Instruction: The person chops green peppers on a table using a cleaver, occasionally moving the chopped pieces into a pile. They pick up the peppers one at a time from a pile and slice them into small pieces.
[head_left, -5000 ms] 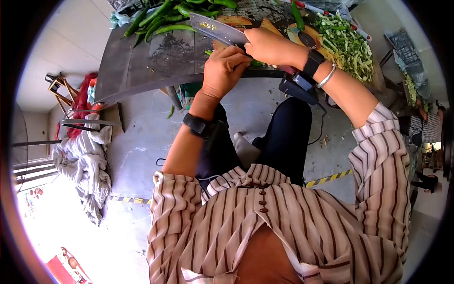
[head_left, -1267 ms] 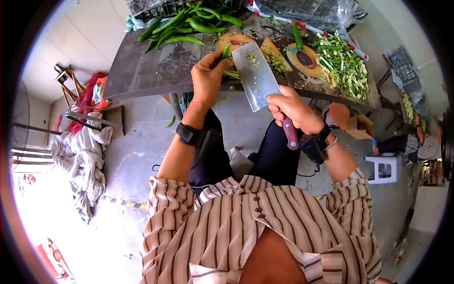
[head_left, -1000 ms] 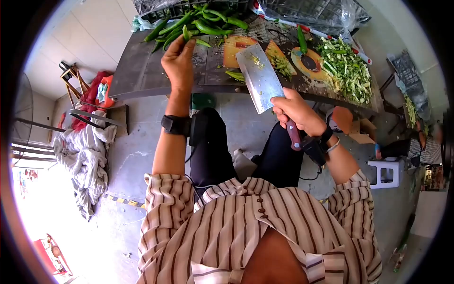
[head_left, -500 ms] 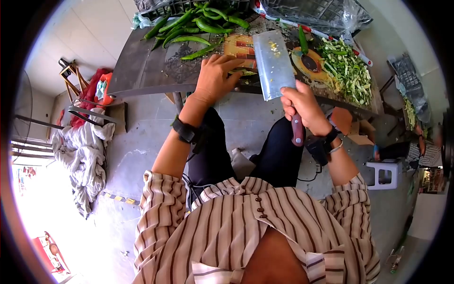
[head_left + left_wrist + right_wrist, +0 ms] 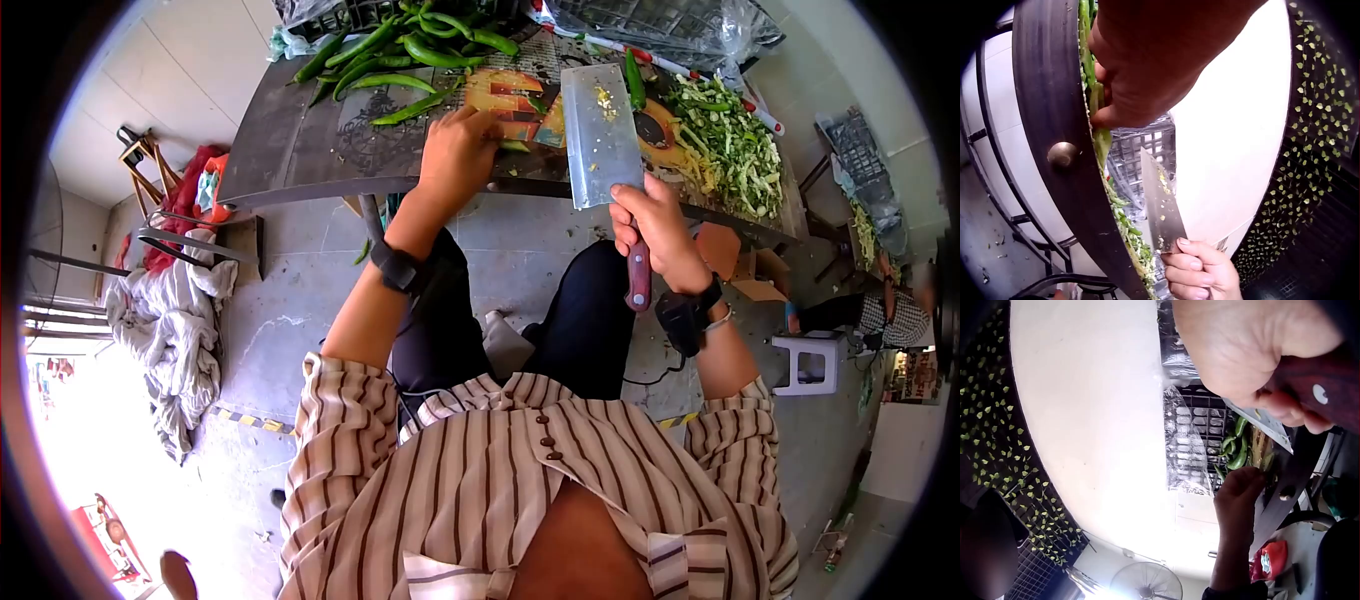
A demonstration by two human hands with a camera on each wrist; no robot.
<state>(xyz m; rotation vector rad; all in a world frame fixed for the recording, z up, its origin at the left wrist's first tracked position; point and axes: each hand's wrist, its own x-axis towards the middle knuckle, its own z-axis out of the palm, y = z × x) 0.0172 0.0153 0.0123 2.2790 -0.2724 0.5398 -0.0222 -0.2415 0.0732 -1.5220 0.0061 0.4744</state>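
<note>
My right hand point(image 5: 655, 225) grips the dark red handle point(image 5: 638, 275) of a cleaver point(image 5: 603, 135). Its broad blade, dotted with yellow seeds, is held up over the front of the table, tip away from me. My left hand point(image 5: 460, 155) is at the table's front edge, fingers bent down. In the left wrist view, its thumb and fingers pinch a pale green pepper point(image 5: 1102, 145) lying along the tabletop; the hand partly hides it. Just beyond this hand lies a single green pepper point(image 5: 408, 108), with a pile of whole green peppers point(image 5: 400, 50) behind it.
A heap of chopped green pepper point(image 5: 735, 150) covers the table's right end. One whole pepper point(image 5: 635, 80) lies behind the blade. Black crates point(image 5: 650, 25) with plastic film stand along the back. A white stool point(image 5: 805, 365) and another person point(image 5: 895, 315) are at the right.
My left hand placed a pepper near the pile, came back to the front edge, and its spread fingers bent down. The cleaver, earlier at the left hand, has moved right.
</note>
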